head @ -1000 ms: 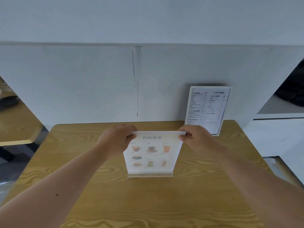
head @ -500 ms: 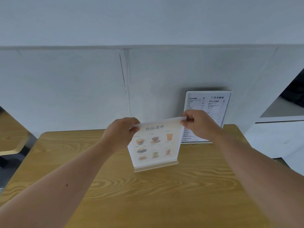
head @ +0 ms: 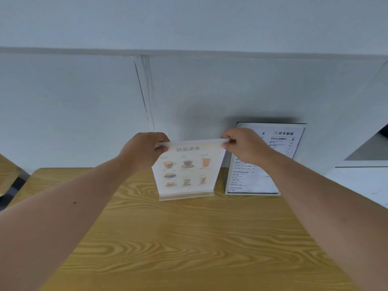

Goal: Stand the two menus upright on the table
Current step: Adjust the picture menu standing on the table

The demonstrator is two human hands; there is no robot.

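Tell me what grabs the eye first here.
Two bare hands, left hand and right hand, pinch the top corners of a clear acrylic drinks menu with cup pictures, upright mid-table. Right of it, a white-framed text menu stands against the grey wall.

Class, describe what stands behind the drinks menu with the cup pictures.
Behind the drinks menu is the white wall; the text menu stands beside it. The table edge directly behind the card is hidden.
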